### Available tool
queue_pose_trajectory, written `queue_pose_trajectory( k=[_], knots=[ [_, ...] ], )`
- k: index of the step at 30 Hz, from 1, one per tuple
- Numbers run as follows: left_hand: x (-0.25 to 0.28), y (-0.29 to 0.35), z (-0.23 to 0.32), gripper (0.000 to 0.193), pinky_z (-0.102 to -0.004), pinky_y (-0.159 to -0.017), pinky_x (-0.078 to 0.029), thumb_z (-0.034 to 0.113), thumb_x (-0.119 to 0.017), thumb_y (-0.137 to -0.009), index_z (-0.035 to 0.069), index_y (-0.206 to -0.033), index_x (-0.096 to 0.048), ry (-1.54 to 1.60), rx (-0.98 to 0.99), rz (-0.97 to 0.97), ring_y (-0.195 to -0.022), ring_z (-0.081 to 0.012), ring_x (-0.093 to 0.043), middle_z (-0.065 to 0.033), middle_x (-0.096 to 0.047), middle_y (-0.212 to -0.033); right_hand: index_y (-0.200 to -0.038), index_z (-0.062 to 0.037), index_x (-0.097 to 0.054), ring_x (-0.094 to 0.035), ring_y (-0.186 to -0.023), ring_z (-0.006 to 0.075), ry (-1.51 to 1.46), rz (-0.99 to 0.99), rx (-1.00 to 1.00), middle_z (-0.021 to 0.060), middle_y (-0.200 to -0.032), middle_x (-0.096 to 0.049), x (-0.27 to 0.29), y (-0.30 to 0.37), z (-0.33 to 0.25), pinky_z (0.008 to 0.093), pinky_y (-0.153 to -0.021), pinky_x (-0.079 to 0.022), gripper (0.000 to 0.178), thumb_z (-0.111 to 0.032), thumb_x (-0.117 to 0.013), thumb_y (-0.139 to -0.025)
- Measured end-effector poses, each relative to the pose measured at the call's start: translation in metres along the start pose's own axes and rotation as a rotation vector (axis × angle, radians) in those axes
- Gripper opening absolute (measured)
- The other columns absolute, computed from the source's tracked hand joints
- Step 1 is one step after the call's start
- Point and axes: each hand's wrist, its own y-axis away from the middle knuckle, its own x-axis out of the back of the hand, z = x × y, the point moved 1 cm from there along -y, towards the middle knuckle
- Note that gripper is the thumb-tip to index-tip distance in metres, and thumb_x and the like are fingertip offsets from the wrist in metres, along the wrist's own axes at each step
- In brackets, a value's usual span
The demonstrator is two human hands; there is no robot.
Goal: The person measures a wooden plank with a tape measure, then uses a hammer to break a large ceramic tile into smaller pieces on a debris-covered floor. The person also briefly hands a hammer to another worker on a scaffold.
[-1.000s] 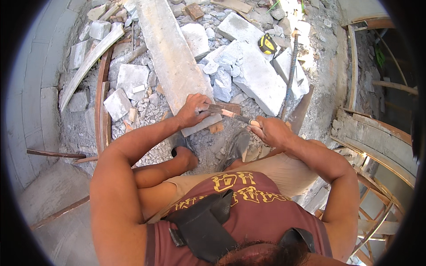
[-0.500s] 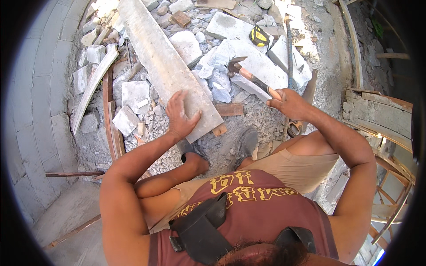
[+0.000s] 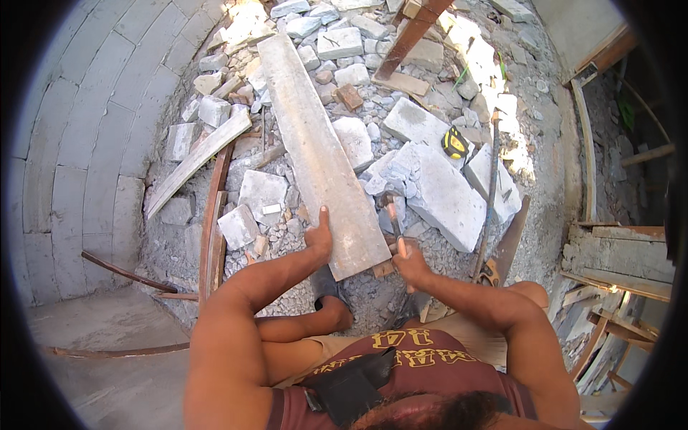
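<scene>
A long grey-stained plank (image 3: 315,143) slants over the rubble in front of me, its near end close to my boots. My left hand (image 3: 319,238) is closed at the plank's left edge, one finger stretched along its top face; the other fingers are partly hidden. My right hand (image 3: 411,264) is wrapped round the handle of a claw hammer (image 3: 393,218). The hammer stands just right of the plank's near end, head pointing away from me. Near the head lies a large broken pale block (image 3: 441,190).
A yellow-and-black tape measure (image 3: 454,143) rests on the blocks. To the right are a thin rod (image 3: 493,179) and a handsaw (image 3: 512,233). Timber strips (image 3: 201,165) lie left, beside a block wall (image 3: 93,129). A brown post (image 3: 412,39) rises at the far side.
My left hand has gone from lying spread on the plank to closing at its left edge. My right hand has brought the hammer nearer to me and to the plank. The view has shifted.
</scene>
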Motion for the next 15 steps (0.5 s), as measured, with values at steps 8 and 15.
queue_pose_trajectory(
  k=[8,15],
  knots=[
    [0.007,0.012,0.01,0.09,-0.0447,-0.103,-0.055,0.065,-0.073,-0.098,-0.018,-0.133,-0.065,0.101,-0.17,0.035,-0.117,-0.038,-0.073,-0.0317,-0.073,-0.128,-0.125,0.0003,-0.068,-0.068,-0.089,0.0181,-0.452,-0.157,-0.218,0.0084,-0.105,-0.071,-0.008,0.017,-0.017,0.0353,-0.074,-0.059,0.027,-0.006,-0.067,-0.098],
    [0.057,0.058,0.057,0.083,-0.0416,-0.099,-0.056,0.058,-0.073,-0.101,-0.018,-0.132,-0.064,0.168,-0.188,-0.039,-0.113,-0.0313,-0.072,-0.0281,-0.073,-0.125,-0.133,-0.0005,-0.065,-0.068,-0.084,0.0137,-0.349,-0.359,-0.069,0.0061,-0.107,-0.072,0.013,0.063,-0.077,0.0305,-0.077,-0.059,0.037,-0.012,-0.074,-0.098]
  ],
)
